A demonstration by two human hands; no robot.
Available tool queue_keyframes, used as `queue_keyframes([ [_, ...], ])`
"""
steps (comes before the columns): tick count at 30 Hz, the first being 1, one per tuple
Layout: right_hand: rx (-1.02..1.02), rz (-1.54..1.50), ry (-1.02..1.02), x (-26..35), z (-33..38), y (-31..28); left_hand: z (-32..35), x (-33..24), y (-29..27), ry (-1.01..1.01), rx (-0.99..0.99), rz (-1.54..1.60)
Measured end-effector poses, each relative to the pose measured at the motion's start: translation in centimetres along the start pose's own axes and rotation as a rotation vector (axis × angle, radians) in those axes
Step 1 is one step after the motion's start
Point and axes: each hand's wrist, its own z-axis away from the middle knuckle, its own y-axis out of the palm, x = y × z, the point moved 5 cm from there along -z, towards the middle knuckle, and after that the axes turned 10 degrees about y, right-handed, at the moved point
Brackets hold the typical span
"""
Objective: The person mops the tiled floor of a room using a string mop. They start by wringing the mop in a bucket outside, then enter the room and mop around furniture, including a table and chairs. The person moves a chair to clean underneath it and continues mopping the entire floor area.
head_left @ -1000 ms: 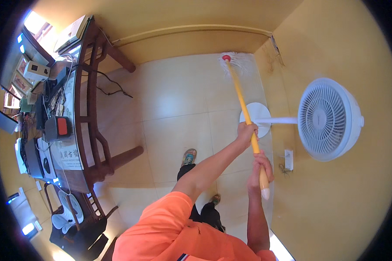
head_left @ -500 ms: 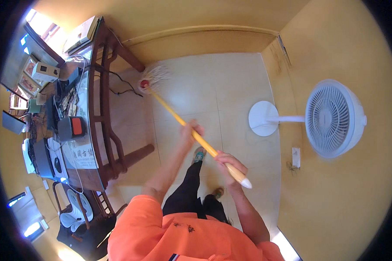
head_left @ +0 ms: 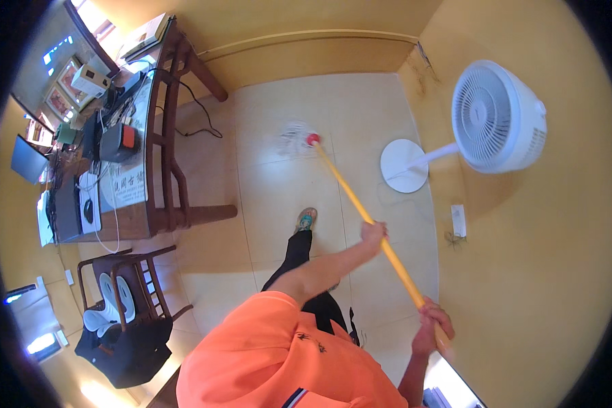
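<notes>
A mop (head_left: 352,196) with a long yellow handle slants from the middle of the tiled floor (head_left: 272,187) down to the lower right. Its red socket and white strings, blurred by motion, lie on the tiles between the desk and the fan. Partway down the handle, my left hand (head_left: 373,234) is wrapped round it. My right hand (head_left: 434,322) grips the handle near its upper end, close to the right wall. Both hands are closed on the mop.
A wooden desk (head_left: 158,170) with a laptop, cables and boxes stands at the left. Under it hangs a black cable (head_left: 207,126). A white standing fan (head_left: 498,115) rises at the right, its round base (head_left: 404,166) on the floor. A chair (head_left: 126,299) stands lower left.
The mop head has moved right, away from the desk leg, toward the fan base. Both hands have shifted right and nearer to me with the handle.
</notes>
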Motion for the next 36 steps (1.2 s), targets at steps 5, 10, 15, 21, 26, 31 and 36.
queue_keyframes([
  [5,-0.094,0.06,-0.052,2.5,4.8,-10.0,9.7,8.9,3.4,-0.193,0.184,0.016],
  [10,-0.042,0.022,-0.067,1.7,8.0,-12.3,12.7,11.2,0.1,-0.25,0.163,-0.003],
  [15,0.004,-0.126,-0.026,-1.2,8.9,-7.4,9.6,7.3,-7.3,-0.175,0.022,0.009],
  [21,0.202,-0.213,0.24,-7.3,7.7,6.8,-1.4,-2.4,-19.6,0.031,-0.065,0.105],
  [26,0.406,-0.254,0.449,-12.1,4.6,25.5,-10.7,-16.4,-30.5,0.168,-0.157,0.102],
  [31,0.833,-0.226,0.15,-10.2,4.0,44.3,-20.9,-25.5,-44.7,0.058,-0.06,0.442],
  [36,0.871,-0.148,0.117,-7.1,1.6,48.8,-21.5,-32.9,-43.8,0.169,-0.336,0.143],
])
